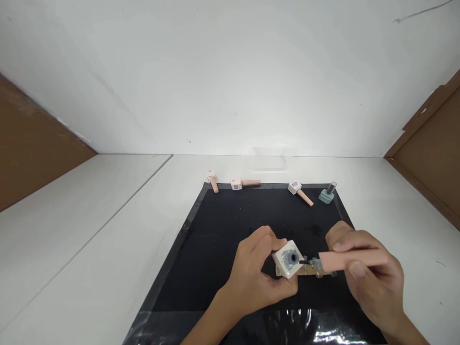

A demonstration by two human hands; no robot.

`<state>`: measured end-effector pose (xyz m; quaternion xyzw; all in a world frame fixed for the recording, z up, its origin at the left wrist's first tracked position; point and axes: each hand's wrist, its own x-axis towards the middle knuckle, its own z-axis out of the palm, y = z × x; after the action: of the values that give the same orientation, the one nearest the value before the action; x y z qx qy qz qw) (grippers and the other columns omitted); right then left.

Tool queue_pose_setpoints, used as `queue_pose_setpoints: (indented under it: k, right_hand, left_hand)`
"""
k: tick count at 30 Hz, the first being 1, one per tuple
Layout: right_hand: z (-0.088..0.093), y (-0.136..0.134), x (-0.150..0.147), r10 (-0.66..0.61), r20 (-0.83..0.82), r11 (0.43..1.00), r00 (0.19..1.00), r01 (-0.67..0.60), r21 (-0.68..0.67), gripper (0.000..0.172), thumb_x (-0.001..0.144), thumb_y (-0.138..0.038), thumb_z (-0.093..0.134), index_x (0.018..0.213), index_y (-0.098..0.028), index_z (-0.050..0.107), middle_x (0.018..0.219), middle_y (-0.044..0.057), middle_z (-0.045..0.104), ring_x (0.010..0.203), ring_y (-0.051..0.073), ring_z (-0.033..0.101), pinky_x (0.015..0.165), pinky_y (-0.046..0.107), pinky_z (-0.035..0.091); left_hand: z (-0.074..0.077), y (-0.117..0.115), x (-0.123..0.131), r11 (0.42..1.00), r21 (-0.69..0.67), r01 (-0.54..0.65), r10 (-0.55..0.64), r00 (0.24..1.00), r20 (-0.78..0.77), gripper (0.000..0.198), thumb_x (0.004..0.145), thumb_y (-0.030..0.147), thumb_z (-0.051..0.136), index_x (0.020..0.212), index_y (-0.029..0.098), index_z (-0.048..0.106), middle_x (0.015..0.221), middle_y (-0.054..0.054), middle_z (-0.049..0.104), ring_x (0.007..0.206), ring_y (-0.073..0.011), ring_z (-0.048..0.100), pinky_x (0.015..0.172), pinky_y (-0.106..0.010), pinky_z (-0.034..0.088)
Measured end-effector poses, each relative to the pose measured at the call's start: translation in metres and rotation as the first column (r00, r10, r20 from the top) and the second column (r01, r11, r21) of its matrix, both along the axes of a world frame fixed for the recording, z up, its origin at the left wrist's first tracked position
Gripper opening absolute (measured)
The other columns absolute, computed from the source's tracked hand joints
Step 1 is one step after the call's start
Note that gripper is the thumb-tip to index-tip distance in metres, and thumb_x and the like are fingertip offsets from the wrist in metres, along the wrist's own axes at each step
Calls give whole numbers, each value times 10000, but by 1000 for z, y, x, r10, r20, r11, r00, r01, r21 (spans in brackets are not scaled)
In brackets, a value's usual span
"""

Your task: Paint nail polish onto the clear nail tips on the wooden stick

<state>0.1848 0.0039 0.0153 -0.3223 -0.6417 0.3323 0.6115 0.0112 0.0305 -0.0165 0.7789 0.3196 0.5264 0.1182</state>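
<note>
My left hand [251, 275] is closed round a small white square bottle [287, 261], tipped so its dark open neck faces right. My right hand [362, 268] pinches a long pink cap [350, 259] whose thin dark brush points at the bottle's mouth. Just below the brush lies a small tan strip [305, 272] with clear tips on it, on the black mat [215, 249]. The two hands are close together, a little above the mat.
Three more white bottles with pink caps [212, 181] [246, 183] [300, 191] lie along the mat's far edge, and a teal bottle with a dark cap [327, 193] stands at its far right corner. White table and wall surround the mat; brown board flanks both sides.
</note>
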Motion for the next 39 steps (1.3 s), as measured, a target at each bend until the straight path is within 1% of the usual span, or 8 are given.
queue_pose_setpoints:
  k: [2,5,7,9,17,25,32,39]
  right_hand:
    - [-4,0,2,13,-60,993,998,-20,-116,147,898,-347,555,888,-238,654,688,16,527,618,165,489,528,287,425]
    - [-8,0,3,-31,-123,966,992,-2,-260,163,873,-377,587,817,-240,657,690,1,533,607,143,481,535,256,411]
    - [-8,0,3,-60,-147,947,987,10,-321,182,852,-396,611,780,-237,663,683,-3,544,611,137,490,541,241,413]
    - [-8,0,2,-54,-165,939,985,-6,-343,185,839,-406,625,773,-240,672,676,-4,552,615,136,495,540,231,415]
    - [-6,0,-1,50,-182,951,982,-103,-293,121,862,-376,605,847,-281,679,696,-4,535,600,135,459,524,238,390]
    - [-8,0,2,49,-117,960,992,-79,-267,115,881,-352,580,862,-270,658,704,2,523,594,144,455,515,251,380]
    - [-7,-1,2,76,-82,962,994,-95,-256,104,891,-323,562,873,-253,638,688,11,521,576,155,457,508,268,386]
    - [-9,2,5,46,-75,975,996,-61,-213,151,878,-355,577,828,-232,650,659,9,521,569,157,471,498,270,387]
  left_hand:
    - [-2,-1,1,1000,9,0,0,1000,4,294,581,71,555,844,181,479,626,31,451,520,-91,406,454,-211,326]
    - [-3,-2,2,1000,19,0,0,1000,5,301,592,65,555,860,180,484,633,26,467,527,-95,421,458,-213,339]
    - [-3,-3,2,1000,19,1,-1,1000,5,297,601,68,550,867,182,487,640,24,474,529,-95,431,458,-212,350]
    - [-3,-3,2,1000,16,2,-2,1000,5,297,604,71,548,873,183,492,648,21,484,528,-94,441,455,-209,357]
    - [1,-1,4,1000,20,22,-23,1000,22,326,602,63,562,906,172,516,676,6,520,534,-90,481,454,-194,394]
    - [1,0,4,999,15,38,-38,999,22,354,597,59,566,933,165,539,684,-1,542,547,-96,506,465,-198,412]
    - [3,1,5,999,16,29,-29,999,14,343,612,66,573,934,176,530,697,0,545,554,-97,522,464,-197,429]
    - [-1,1,4,999,16,34,-35,999,21,324,629,69,563,934,174,531,707,-6,555,553,-95,526,465,-195,430]
